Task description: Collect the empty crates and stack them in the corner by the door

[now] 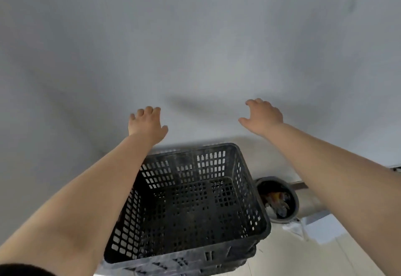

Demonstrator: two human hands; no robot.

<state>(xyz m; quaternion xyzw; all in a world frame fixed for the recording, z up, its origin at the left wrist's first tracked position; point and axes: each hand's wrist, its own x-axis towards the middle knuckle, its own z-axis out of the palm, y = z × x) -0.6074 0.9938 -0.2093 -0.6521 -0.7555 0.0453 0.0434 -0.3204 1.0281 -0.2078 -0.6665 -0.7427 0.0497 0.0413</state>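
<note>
Grey wall (195,37) ahead; our left hand (146,125) and right hand (263,115), both released, above the stacked black crates (191,199); bin (277,199) beside.

Black plastic crate (191,202) sits upright and open-topped, nothing inside it, lattice walls and a perforated base showing clearly. It rests nested on the rims of more black crates (195,269) beneath, a low stack on the floor right against the pale wall.
</note>
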